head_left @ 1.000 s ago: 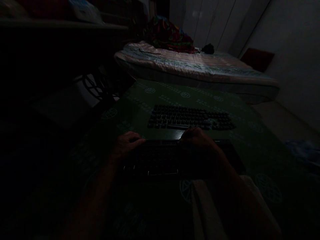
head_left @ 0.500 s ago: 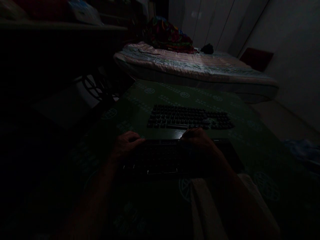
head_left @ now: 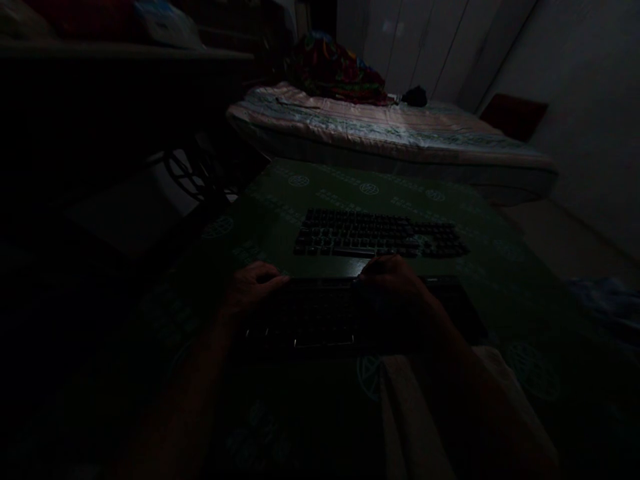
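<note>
A dark keyboard body (head_left: 315,313) lies flat before me on a green printed tabletop (head_left: 280,220); its surface is mostly lost in the gloom. At its upper left corner, my left hand (head_left: 253,287) grips the edge, thumb along the top. My right hand (head_left: 395,280) is closed over the top edge near the middle, fingers pinched and pointing left. Something dark bluish shows beneath that hand, too dim to name. Beyond the body, black keycaps (head_left: 350,233) are laid out in keyboard order, with a gap among them toward the right.
A pale cloth (head_left: 415,407) lies under my right forearm. Past the table stands a bed (head_left: 400,133) with a patterned blanket (head_left: 340,70) heaped on it. A dark desk (head_left: 125,53) is at the left, with a spoked wheel (head_left: 187,175) below. Light is very low.
My right hand has shifted very slightly left and up along the keyboard's top edge. My left hand and the keycaps stay in place.
</note>
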A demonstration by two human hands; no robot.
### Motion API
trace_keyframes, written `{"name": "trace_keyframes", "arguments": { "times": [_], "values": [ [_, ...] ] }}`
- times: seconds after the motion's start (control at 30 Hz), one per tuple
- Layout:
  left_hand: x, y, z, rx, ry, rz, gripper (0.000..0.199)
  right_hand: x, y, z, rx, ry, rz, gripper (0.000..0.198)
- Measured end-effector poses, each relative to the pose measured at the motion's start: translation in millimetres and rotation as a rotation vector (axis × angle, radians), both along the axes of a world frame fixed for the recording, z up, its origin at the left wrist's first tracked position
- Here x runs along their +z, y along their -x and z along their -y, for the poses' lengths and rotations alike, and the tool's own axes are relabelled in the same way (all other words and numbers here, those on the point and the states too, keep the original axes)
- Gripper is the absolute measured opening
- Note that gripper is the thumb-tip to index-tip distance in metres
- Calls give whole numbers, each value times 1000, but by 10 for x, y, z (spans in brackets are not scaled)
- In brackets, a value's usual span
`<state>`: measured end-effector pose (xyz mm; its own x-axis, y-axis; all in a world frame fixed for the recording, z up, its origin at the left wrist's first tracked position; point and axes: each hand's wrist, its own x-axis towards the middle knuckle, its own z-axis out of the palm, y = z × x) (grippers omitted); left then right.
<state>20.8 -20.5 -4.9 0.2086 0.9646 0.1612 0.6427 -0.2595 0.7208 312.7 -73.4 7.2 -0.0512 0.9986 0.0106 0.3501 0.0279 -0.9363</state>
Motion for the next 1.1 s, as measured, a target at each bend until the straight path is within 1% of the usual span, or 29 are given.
{"name": "trace_keyframes", "arguments": {
  "times": [0.07,0.2,0.33,0.5,0.6,0.7,0.8,0.9,1.0,1.1],
  "values": [
    [2,1,-5,-5,5,-1,41,-5,6,2,10,10,7,14],
    [3,3,-6,3,13,0,40,20,20,16,-48,1,27,14],
    [-7,5,1,-4,8,9,38,11,33,16,1,10,40,13],
    [6,-6,16,9,25,17,40,1,70,8,-53,-47,63,12],
    [19,-12,17,5,34,9,41,25,88,19,-17,-39,92,11],
    [22,-11,11,9,42,-2,41,28,117,30,3,-28,65,12],
    [28,-7,7,13,32,-4,42,-9,169,20,0,-78,57,15],
    [35,-6,7,16,32,-17,43,-35,211,2,17,-117,119,15],
    [25,-2,-2,19,26,-11,43,-19,228,-7,35,-87,154,12],
    [-1,3,-18,21,32,7,42,14,240,-12,7,-66,171,12]
  ]
}}
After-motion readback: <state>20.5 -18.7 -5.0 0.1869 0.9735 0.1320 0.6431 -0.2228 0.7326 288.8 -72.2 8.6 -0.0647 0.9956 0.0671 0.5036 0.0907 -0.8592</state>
